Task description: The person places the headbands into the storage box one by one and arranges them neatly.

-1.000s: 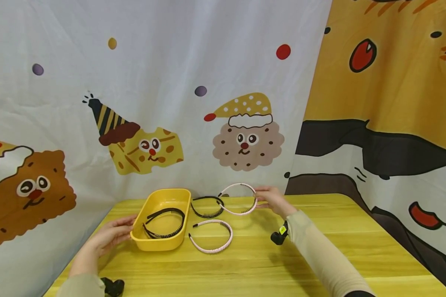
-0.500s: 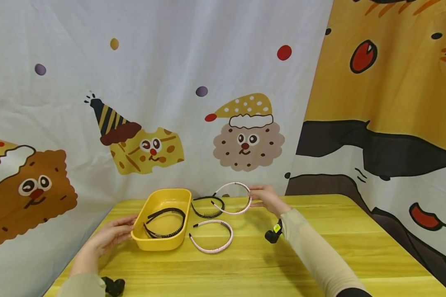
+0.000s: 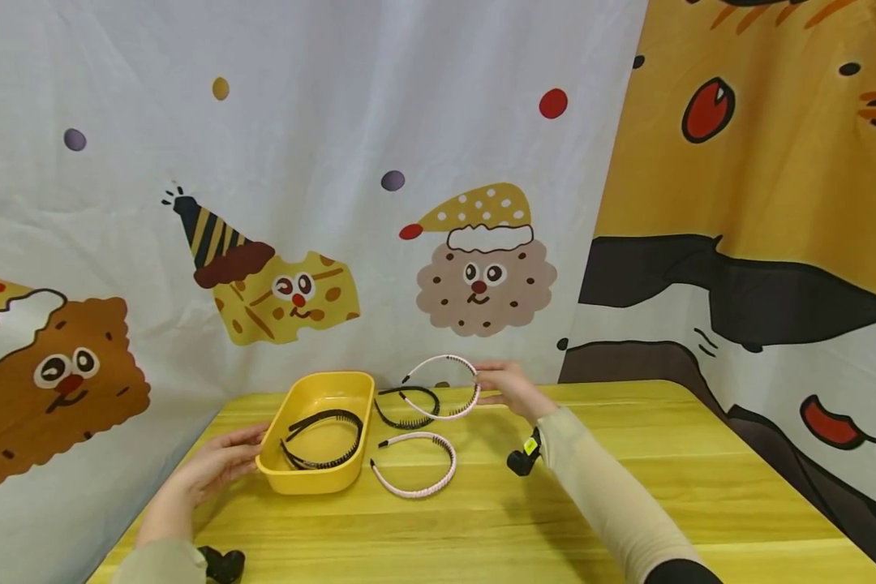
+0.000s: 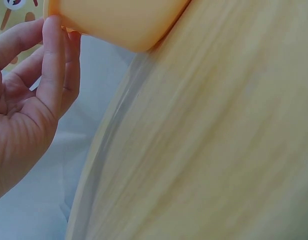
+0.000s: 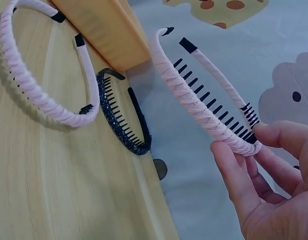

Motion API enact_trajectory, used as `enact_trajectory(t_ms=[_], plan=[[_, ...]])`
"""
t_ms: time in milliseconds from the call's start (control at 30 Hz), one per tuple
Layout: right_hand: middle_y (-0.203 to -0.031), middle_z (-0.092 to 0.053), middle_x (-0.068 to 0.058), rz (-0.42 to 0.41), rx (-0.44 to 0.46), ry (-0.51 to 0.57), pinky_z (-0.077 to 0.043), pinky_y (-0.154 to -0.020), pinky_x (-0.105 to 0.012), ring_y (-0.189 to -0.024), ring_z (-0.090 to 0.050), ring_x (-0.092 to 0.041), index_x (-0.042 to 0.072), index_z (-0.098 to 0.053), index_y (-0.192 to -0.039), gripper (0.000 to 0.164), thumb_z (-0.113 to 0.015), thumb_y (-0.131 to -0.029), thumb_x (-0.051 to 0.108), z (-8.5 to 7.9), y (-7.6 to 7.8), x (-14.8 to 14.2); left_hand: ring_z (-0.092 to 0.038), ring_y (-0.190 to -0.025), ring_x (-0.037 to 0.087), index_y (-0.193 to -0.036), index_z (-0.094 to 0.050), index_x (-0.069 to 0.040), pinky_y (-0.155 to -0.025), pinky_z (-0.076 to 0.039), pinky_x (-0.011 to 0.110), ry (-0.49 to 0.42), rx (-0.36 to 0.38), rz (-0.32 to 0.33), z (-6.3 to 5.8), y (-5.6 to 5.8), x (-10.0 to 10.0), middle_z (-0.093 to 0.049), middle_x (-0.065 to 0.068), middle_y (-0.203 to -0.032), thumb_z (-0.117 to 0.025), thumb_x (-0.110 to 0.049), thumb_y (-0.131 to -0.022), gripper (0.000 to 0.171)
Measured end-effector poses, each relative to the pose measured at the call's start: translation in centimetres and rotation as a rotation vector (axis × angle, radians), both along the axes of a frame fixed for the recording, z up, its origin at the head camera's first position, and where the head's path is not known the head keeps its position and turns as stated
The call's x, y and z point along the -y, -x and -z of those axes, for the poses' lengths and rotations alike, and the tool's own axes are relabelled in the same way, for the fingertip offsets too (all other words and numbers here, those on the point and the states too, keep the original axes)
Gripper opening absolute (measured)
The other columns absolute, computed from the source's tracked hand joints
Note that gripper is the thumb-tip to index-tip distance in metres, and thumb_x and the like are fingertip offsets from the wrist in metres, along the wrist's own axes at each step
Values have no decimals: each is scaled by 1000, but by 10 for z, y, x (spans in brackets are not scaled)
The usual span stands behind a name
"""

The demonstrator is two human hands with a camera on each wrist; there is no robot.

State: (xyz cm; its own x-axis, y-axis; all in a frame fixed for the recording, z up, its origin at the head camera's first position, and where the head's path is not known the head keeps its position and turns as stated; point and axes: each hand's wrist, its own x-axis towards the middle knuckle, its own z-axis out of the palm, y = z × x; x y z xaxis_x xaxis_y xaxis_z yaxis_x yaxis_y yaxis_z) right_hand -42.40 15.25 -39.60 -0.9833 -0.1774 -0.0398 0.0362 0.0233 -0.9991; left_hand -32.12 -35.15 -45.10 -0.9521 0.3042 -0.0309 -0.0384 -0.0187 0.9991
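Observation:
My left hand (image 3: 221, 464) pinches the left rim of a yellow plastic tray (image 3: 314, 483); its thumb and fingers meet at the tray's edge in the left wrist view. Inside the tray lie black toothed headbands (image 3: 328, 465), overlapping. My right hand (image 3: 509, 386) holds a pink wrapped headband (image 5: 194, 105) by its bend, raised, with the black-tipped ends pointing left. Behind it in the head view, a sparkly black headband (image 5: 113, 120) lies on the table. A second pink headband (image 3: 418, 494) rests nearer, just right of the tray.
The pale wooden table (image 3: 628, 470) ends at the back against a white curtain (image 3: 321, 122) printed with cartoon biscuits. Its left edge runs close beside the tray.
My right hand has moved left with the raised pink headband, which now overlaps the black headband on the table in the head view. My left hand and the tray stay put.

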Motion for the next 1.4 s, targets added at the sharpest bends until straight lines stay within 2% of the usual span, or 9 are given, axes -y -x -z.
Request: enact_trajectory(t_ms=[133,367,533,900,1133,1400], plan=[[-106,-60,-19,6,10,13,-58,-74,-41,-83,-64,-24,-9,-56,-129,37,-60,-93,-1,-3,-1,5,-65,-98,13,-147,-37,4,-82,-55,26,-2,-6,4,-1,-1,0,-61,-7,-115,-55,-5,-99,52],[-102,-61,-16,-5,13,15,-57,-78,-45,-85,-63,-26,-8,-57,-129,38,-61,-92,0,-5,-2,16,-65,-98,14,-147,-30,9,-82,-55,27,-7,-13,9,0,-3,-2,-60,-4,-117,-54,-4,-99,56],[-98,-62,-15,-21,8,18,-58,-75,-43,-82,-64,-25,-9,-56,-129,39,-61,-91,-1,-4,-1,21,-64,-100,13,-148,-24,12,-83,-55,27,3,-16,8,0,-5,-4,-59,-4,-118,-54,-5,-99,60],[-98,-62,-15,-32,-1,25,-58,-76,-41,-82,-64,-24,-11,-55,-128,38,-60,-91,-3,-12,1,30,-64,-98,13,-147,-21,14,-81,-55,27,13,-33,-11,-1,-2,-3,-59,-3,-117,-54,-3,-99,61],[-100,-62,-18,-38,13,33,-58,-75,-40,-95,-63,-37,-10,-58,-126,37,-62,-90,-3,-16,-1,38,-64,-99,14,-146,-20,15,-81,-55,27,11,-36,-6,-3,-4,-6,-60,-2,-118,-54,-4,-98,62],[-101,-61,-18,-64,7,41,-58,-76,-42,-80,-64,-23,-9,-59,-124,35,-61,-90,-2,-18,-2,55,-65,-98,14,-146,-23,14,-82,-55,27,-7,-35,-3,-3,-4,-4,-60,-4,-117,-53,-2,-98,59]])
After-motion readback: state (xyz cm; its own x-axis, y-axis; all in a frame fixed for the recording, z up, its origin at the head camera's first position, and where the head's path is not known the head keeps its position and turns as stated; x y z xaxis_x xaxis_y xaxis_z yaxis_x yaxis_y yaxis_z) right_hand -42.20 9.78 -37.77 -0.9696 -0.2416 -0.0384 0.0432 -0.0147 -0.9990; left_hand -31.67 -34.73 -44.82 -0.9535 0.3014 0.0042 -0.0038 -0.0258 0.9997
